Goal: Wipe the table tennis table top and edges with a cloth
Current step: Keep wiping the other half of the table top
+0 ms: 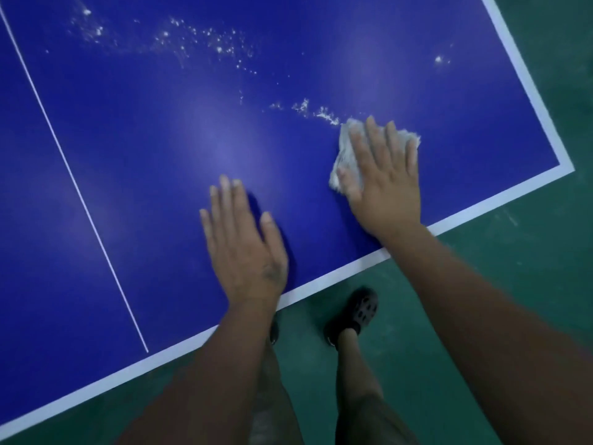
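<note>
We're mid-wipe on the top. Right hand (385, 181) lies flat, fingers spread, pressing the cloth (342, 155) onto the blue worktop (154, 139) right of centre, near the corner. Left hand (244, 242) is flat, empty, bracing. Next, probably: sweep up-left through the white specks (208, 36), then the edges.

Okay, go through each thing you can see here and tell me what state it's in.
Table: top dusty farther out, near part looks clean.
Right hand: fingers straight, pressing the cloth.
Cloth: bunched flat on the table near its right corner.
Left hand: flat on the bare top, holding nothing.
Dust: white specks scattered, trail ending at the cloth.
</note>
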